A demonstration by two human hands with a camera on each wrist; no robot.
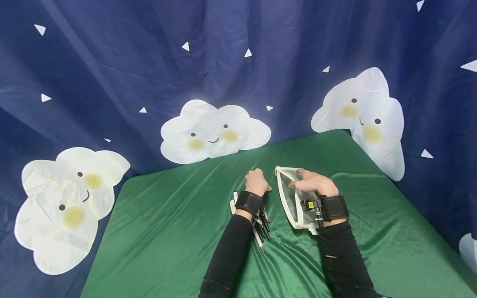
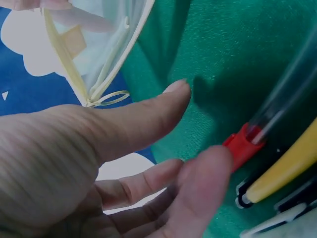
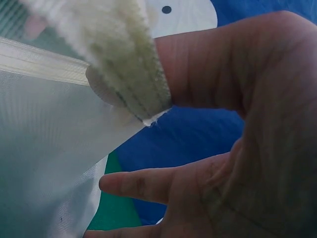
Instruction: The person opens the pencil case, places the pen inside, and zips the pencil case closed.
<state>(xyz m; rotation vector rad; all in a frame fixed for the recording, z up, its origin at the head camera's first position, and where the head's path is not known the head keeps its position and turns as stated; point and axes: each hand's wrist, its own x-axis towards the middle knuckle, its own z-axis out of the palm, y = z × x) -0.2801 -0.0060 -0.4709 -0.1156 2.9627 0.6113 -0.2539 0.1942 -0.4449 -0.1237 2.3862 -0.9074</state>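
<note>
My right hand (image 1: 317, 184) pinches the edge of a translucent mesh zip pouch (image 1: 302, 194) with cream trim. In the right wrist view, the thumb goes behind the pouch's pale band (image 3: 124, 59). The pouch's mouth is parted. To its left, my left hand (image 1: 257, 183) is over several pens (image 1: 258, 239), with its wrist hiding part of them. In the left wrist view, the thumb stands apart from the bent fingers, which hold nothing visible. A fingertip is beside a clear pen with a red end (image 2: 245, 148); whether they touch I cannot tell. A yellow pen (image 2: 285, 163) lies close by.
A green cloth (image 1: 167, 231) covers the table under both hands. Behind it hangs a dark blue curtain (image 1: 149, 70) printed with white clouds and triangles. Black-sleeved forearms reach in from the front edge.
</note>
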